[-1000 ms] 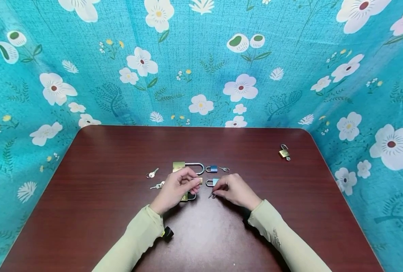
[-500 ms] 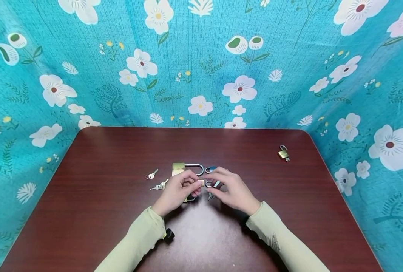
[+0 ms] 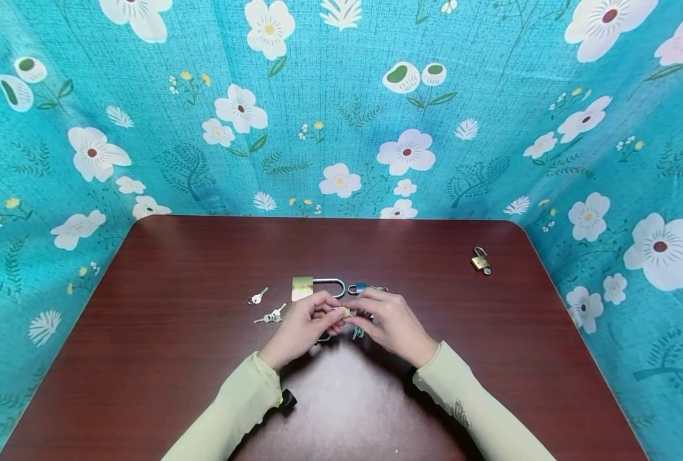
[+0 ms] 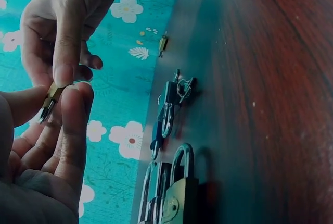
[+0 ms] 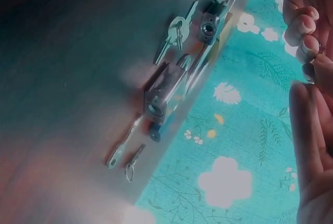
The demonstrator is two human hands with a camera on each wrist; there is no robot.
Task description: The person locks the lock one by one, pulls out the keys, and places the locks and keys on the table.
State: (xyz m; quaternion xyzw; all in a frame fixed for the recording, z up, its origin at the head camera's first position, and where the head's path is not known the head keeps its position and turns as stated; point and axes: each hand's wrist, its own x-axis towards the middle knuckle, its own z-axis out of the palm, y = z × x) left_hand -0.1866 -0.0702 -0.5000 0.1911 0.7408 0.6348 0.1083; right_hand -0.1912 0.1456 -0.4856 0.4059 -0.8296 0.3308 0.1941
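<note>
Both hands meet over the middle of the table at a small brass padlock (image 3: 345, 312). My left hand (image 3: 301, 325) pinches it between thumb and fingers. In the left wrist view the padlock's shackle (image 4: 47, 111) points down toward that palm. From the other side, my right hand (image 3: 397, 325) pinches the brass body with its fingertips. A large brass padlock (image 3: 303, 288) lies just beyond the left hand, and a blue padlock (image 3: 357, 289) beyond the right. Small keys (image 3: 358, 333) lie under the right fingers. Another padlock's shackle (image 3: 322, 338) peeks out below the left hand, its body hidden.
Left of the hands lie a key on a ring (image 3: 257, 297) and a bunch of keys (image 3: 271, 314). An open brass padlock (image 3: 480, 262) with a key in it sits at the far right of the brown table (image 3: 145, 358). A floral curtain (image 3: 318, 128) hangs around the table.
My right hand has let go of the small keys, moved left and taken hold of the small brass padlock. The left hand has kept its grip, and the padlock has turned slightly.
</note>
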